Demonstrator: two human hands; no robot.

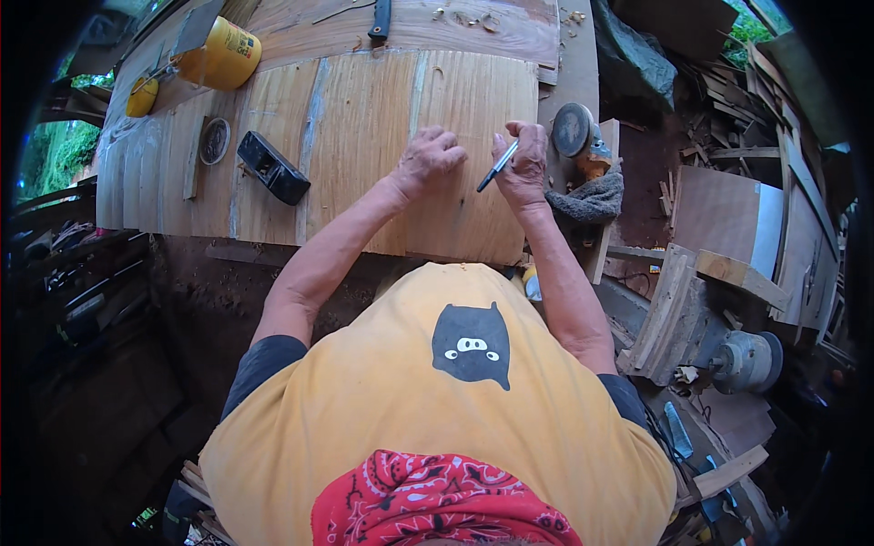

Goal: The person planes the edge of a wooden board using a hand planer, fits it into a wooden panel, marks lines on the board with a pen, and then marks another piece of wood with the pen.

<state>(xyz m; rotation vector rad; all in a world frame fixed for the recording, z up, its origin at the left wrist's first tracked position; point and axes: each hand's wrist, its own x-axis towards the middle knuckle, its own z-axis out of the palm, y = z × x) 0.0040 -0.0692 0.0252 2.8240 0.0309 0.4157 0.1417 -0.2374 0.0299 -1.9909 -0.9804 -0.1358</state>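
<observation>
Several pale boards lie edge to edge to form a wide wooden panel, which rests on the table in front of the person; its grain runs toward and away from the body, its tone shifts from honey to light brown, and whitish streaks follow some of the joints. Above its right part is a slim pen with a light, shiny barrel and a dark lower end that slants down to the left. At the far left, a yellow bucket leans over, its inside turned from view, and a smaller yellow container sits beyond it, with contents too small to make out. A shallow round dish lies nearer, dull brownish grey inside, between a narrow wooden strip and a black block-shaped tool. The left hand is curled into a loose fist over the panel, knuckles up; whether anything is inside it cannot be told. The right hand is partly closed, its bent fingers and thumb gripping the pen near the panel's right edge.
</observation>
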